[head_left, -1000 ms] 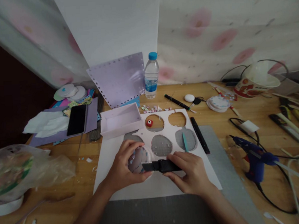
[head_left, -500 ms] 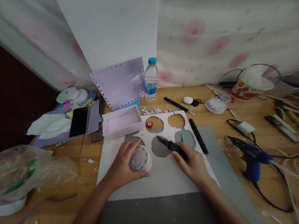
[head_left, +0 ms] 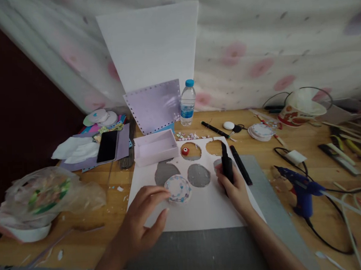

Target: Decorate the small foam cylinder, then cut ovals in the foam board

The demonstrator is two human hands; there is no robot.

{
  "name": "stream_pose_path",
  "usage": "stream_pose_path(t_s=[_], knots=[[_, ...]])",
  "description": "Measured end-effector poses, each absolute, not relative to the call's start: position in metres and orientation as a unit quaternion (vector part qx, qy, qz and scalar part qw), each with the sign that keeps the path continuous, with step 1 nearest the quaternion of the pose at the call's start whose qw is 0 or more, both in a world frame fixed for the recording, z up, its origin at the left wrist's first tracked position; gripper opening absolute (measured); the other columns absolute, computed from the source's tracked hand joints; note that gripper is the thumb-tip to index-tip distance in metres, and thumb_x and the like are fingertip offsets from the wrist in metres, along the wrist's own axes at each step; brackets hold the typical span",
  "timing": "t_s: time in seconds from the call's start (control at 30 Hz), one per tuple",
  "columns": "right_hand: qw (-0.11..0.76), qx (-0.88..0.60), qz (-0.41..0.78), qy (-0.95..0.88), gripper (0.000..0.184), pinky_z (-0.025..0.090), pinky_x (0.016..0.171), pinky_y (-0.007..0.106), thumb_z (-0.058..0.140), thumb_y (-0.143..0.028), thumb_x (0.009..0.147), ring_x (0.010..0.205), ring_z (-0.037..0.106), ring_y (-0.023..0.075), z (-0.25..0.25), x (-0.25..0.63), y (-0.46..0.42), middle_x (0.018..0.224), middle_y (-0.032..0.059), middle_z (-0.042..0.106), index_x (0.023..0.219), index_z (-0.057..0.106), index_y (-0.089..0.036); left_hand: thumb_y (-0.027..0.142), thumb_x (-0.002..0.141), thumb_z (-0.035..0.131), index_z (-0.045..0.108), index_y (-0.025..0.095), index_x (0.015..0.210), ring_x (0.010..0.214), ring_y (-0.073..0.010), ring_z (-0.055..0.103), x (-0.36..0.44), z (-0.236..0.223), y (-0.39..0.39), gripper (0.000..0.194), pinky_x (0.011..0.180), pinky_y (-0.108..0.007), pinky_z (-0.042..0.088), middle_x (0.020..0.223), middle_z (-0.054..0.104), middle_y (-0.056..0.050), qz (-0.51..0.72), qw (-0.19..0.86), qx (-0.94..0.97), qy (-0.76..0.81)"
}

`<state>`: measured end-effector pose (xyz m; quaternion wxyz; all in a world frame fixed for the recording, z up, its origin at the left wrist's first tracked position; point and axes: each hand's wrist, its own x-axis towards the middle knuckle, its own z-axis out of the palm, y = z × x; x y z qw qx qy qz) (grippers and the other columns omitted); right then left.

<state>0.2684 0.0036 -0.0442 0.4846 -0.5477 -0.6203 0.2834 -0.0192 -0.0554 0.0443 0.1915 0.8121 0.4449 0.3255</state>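
Note:
A round white disc with blue and pink dots around its rim lies on a white foam board. My left hand is beside it, fingers apart, with the fingertips close to its left edge; contact is hard to tell. In my right hand is a black utility knife, its blade pointing away from me over the board's right side. Several rough round holes are cut through the board, and a small red piece sits in one of them.
A pale open box stands at the board's back left corner, a water bottle behind it. Off to the right lies a blue glue gun with its cord. On the left are a phone and a plastic-wrapped bowl.
My left hand has loosened from around the disc and drawn back to its lower left. My right hand has moved right, turning the knife from pointing left to pointing away. The view has shifted.

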Motion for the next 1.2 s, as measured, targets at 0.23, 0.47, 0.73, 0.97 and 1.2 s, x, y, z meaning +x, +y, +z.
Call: stream_pose_path(t_s=[0.23, 0.47, 0.73, 0.97, 1.2], knots=[[0.510, -0.531, 0.357, -0.575, 0.016, 0.042, 0.055, 0.027, 0.051, -0.022, 0.081, 0.061, 0.050, 0.0136, -0.045, 0.269, -0.002, 0.074, -0.0006, 0.055, 0.096, 0.057, -0.021, 0.027, 0.087, 0.057, 0.042, 0.023, 0.126, 0.111, -0.0234, 0.052, 0.006, 0.006, -0.051, 0.041, 0.097, -0.043, 0.045, 0.121, 0.050, -0.010, 0.374, 0.217, 0.698, 0.571], [0.498, -0.513, 0.329, -0.617, 0.033, 0.048, 0.081, 0.038, 0.048, -0.013, 0.071, 0.088, 0.061, 0.0202, -0.044, 0.268, -0.005, 0.101, 0.0067, 0.064, 0.103, 0.056, -0.021, 0.039, 0.068, 0.077, 0.026, 0.017, 0.136, 0.123, -0.0352, 0.043, 0.031, -0.033, -0.053, 0.088, 0.099, -0.056, 0.041, 0.129, 0.042, -0.018, 0.373, 0.176, 0.679, 0.607], [0.303, -0.622, 0.151, -0.706, 0.047, 0.048, 0.083, 0.041, 0.044, -0.009, 0.067, 0.097, 0.062, 0.0271, -0.040, 0.298, 0.003, 0.105, 0.0111, 0.065, 0.113, 0.053, -0.016, 0.033, 0.073, 0.074, 0.032, 0.021, 0.135, 0.117, -0.0304, 0.052, 0.013, -0.023, -0.047, 0.076, 0.096, -0.048, 0.046, 0.125, 0.051, -0.014, 0.343, 0.168, 0.718, 0.582], [0.155, -0.635, 0.013, -0.757, 0.042, 0.044, 0.084, 0.043, 0.047, -0.005, 0.074, 0.103, 0.056, 0.0298, -0.030, 0.290, 0.007, 0.114, 0.0138, 0.061, 0.114, 0.053, -0.015, 0.040, 0.069, 0.078, 0.034, 0.024, 0.135, 0.119, -0.0314, 0.049, -0.014, 0.003, -0.045, 0.081, 0.100, -0.049, 0.041, 0.128, 0.050, -0.013, 0.346, 0.123, 0.747, 0.554], [0.177, -0.580, 0.069, -0.792, 0.035, 0.047, 0.077, 0.039, 0.049, -0.009, 0.078, 0.093, 0.056, 0.0274, -0.034, 0.258, 0.012, 0.100, 0.0116, 0.059, 0.112, 0.056, -0.015, 0.047, 0.062, 0.081, 0.040, 0.025, 0.131, 0.110, -0.0319, 0.051, -0.016, 0.033, -0.018, 0.084, 0.096, -0.049, 0.039, 0.123, 0.054, -0.011, 0.337, 0.060, 0.777, 0.528]])
